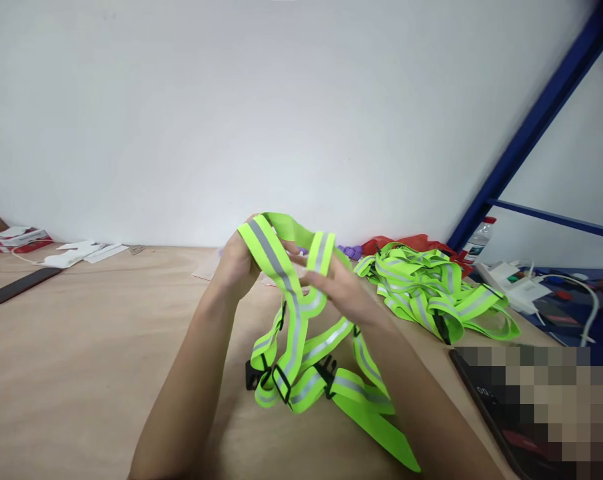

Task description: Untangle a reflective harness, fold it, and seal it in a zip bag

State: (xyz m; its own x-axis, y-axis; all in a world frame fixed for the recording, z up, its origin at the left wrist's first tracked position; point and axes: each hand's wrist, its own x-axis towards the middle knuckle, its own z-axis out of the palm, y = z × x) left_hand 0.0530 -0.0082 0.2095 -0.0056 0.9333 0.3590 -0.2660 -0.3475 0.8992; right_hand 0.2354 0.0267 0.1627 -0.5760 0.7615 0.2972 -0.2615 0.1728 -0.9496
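A neon-green reflective safety vest (294,320), made of elastic straps with silver stripes, hangs from my raised hands. My left hand (240,261) is closed on one strap, which runs over its back and down toward the table; most of its fingers are hidden. On the other side, my right hand (338,283) grips a looped strap, its fingers reaching in toward the left. Lower down, the vest's black plastic buckle (326,373) and strap slider (282,384) show among the folds, with a loose strap end at the lower right.
To the right lies a tangled pile of similar vests (421,287), a red bag (406,243) behind it. Beyond are a bottle (480,239) and white plugs with cables (516,287). A phone (501,413) sits front right. Paper scraps (81,253) lie far left.
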